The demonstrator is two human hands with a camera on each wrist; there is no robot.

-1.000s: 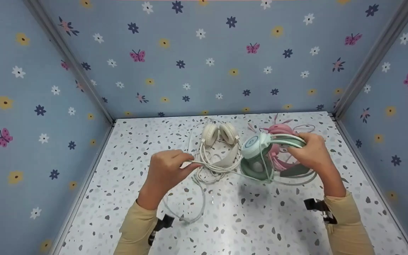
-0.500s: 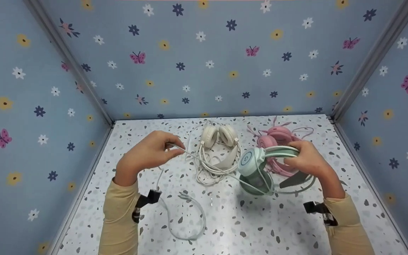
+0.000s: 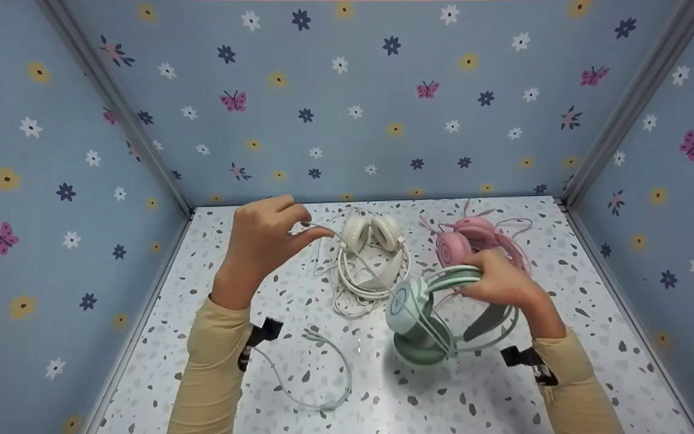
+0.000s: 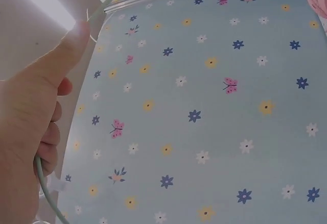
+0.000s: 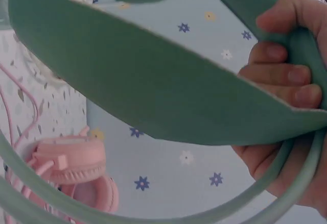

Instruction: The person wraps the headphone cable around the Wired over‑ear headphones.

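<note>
Curled round the headband of the green headphones [image 3: 404,310], my right hand [image 3: 500,280] holds them over the front half of the table. In the right wrist view its fingers wrap the band, beside the wide green head strap [image 5: 127,76]. My left hand [image 3: 265,238] pinches the green cable [image 3: 362,259], which runs taut from the fingers down to the ear cups. The cable's loose end [image 3: 347,374] lies looped on the table near the left wrist. In the left wrist view the cable [image 4: 48,196] also hangs below the curled fingers.
White headphones [image 3: 389,232] with a bundled cable lie at the table's back middle. Pink headphones [image 3: 476,232] lie to their right, just behind the right hand. Flower-patterned panels [image 3: 347,120] wall in the speckled table [image 3: 383,398] at the back and sides.
My right hand has brought the green headphones left and toward the front, away from the pink pair. My left hand went left, then farther back and higher, drawing the cable out straighter.
</note>
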